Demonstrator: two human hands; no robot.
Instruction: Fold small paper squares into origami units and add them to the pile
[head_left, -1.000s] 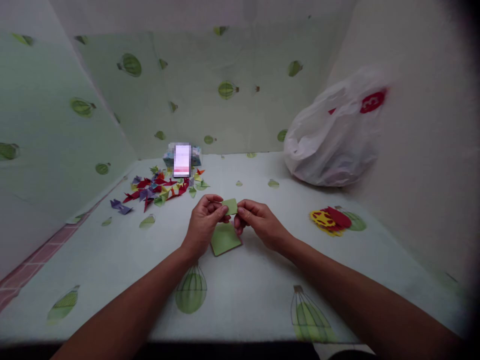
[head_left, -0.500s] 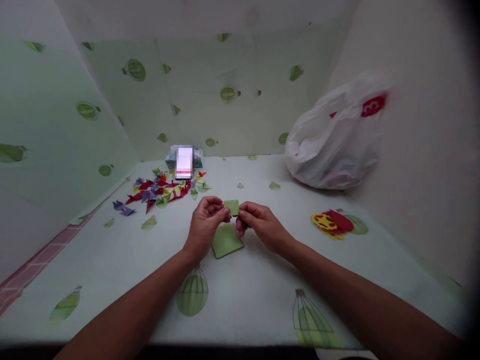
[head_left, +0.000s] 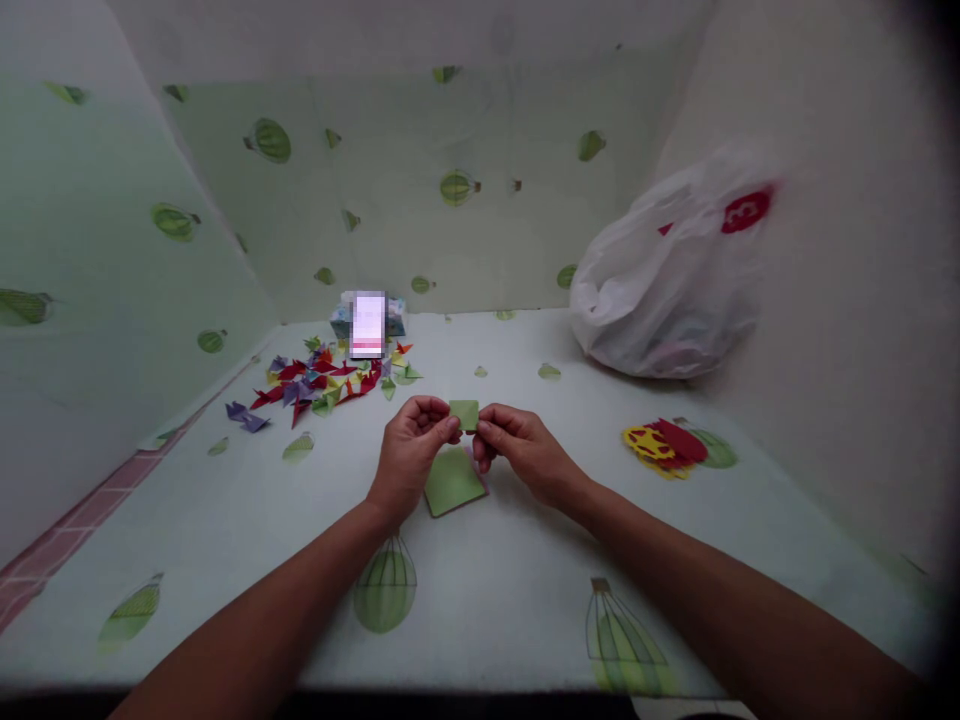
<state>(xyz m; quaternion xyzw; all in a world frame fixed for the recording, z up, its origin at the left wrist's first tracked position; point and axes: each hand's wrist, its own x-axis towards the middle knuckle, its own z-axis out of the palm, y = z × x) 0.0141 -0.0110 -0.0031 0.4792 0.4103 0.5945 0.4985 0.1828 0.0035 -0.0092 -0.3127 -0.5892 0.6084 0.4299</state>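
A small green folded paper square (head_left: 464, 413) is pinched between both my hands, held up above the table. My left hand (head_left: 417, 440) is closed on its left edge with thumb and fingers. On its right edge, the thumb and forefinger of my right hand (head_left: 525, 450) grip it, the other fingers curled beneath. Just below my hands, a stack of green square paper (head_left: 454, 483) lies flat, its upper part partly hidden by the hands. A pinkish edge shows along the stack's right side.
Folded paper cranes (head_left: 322, 380) in several colours lie in a heap at the back left. Behind them a phone (head_left: 368, 325) leans on a tissue box (head_left: 397, 316). A white plastic bag (head_left: 667, 290) stands back right, with red and yellow paper cutouts (head_left: 679, 443) nearer me.
Both hands and the folded paper square have barely shifted. Everything else lies as before.
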